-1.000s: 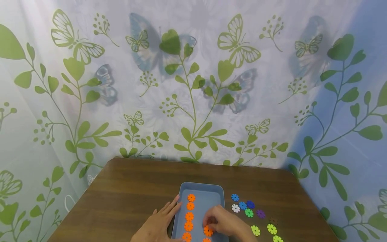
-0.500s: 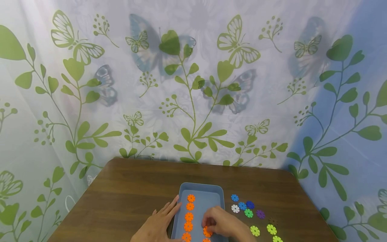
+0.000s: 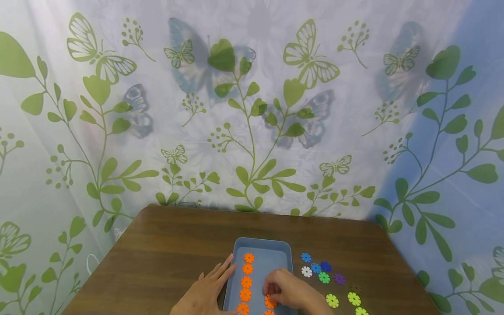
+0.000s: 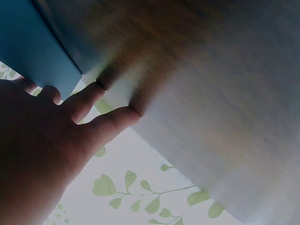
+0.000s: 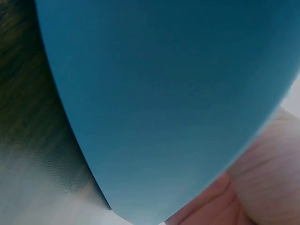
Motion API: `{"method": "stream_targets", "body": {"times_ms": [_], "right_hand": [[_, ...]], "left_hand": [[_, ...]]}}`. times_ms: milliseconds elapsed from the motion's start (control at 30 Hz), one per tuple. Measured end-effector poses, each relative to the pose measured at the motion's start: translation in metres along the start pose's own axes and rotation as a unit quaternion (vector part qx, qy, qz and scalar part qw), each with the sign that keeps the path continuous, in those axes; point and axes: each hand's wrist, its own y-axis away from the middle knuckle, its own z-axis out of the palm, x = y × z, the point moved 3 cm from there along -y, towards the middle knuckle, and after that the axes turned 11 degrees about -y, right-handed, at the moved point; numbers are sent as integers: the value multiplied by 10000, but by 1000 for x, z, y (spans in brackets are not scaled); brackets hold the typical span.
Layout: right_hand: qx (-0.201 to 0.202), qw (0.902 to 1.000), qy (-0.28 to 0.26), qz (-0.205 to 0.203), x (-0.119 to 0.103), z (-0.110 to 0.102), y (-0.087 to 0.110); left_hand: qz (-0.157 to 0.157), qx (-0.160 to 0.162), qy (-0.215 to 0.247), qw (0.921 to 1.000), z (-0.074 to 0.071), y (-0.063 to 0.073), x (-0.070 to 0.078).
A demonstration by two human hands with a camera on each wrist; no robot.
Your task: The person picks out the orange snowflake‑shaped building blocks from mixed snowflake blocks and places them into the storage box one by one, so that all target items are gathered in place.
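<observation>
A grey-blue tray lies on the table. Down its left side runs a column of several orange notched discs. My right hand reaches into the right half of the tray, its curled fingers pinching an orange notched disc; another orange disc lies just below. My left hand rests along the tray's left edge, fingers extended. In the left wrist view, two fingertips reach to the table beside the tray wall. The tray's outer wall hides the right fingers in the right wrist view.
Right of the tray, loose notched discs lie on the brown table: blue, white, green, purple, brown and several yellow-green ones. A leaf-and-butterfly printed curtain hangs behind the table.
The right hand and its orange disc have shifted slightly left within the tray since a second ago. The left hand stays in place at the tray's edge.
</observation>
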Motion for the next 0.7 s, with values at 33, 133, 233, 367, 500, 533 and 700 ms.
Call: {"method": "stream_targets", "body": {"times_ms": [33, 133, 233, 367, 500, 533, 700], "right_hand": [[15, 10000, 33, -21, 0, 0, 0], [71, 10000, 60, -30, 1, 0, 0], [120, 9999, 68, 22, 2, 1, 0], [164, 9998, 64, -53, 3, 0, 1], [318, 9992, -100, -228, -1, -6, 4], [361, 9989, -146, -274, -2, -8, 5], [549, 9966, -416, -452, -11, -22, 14]], "left_hand": [[3, 2, -1, 10000, 0, 0, 0], [19, 12, 7, 10000, -1, 0, 1], [23, 13, 22, 10000, -1, 0, 2], [20, -1, 49, 10000, -1, 0, 2], [21, -61, 86, 9999, -1, 0, 1], [23, -71, 98, 9999, 0, 0, 0], [8, -99, 108, 9999, 2, -1, -3]]}}
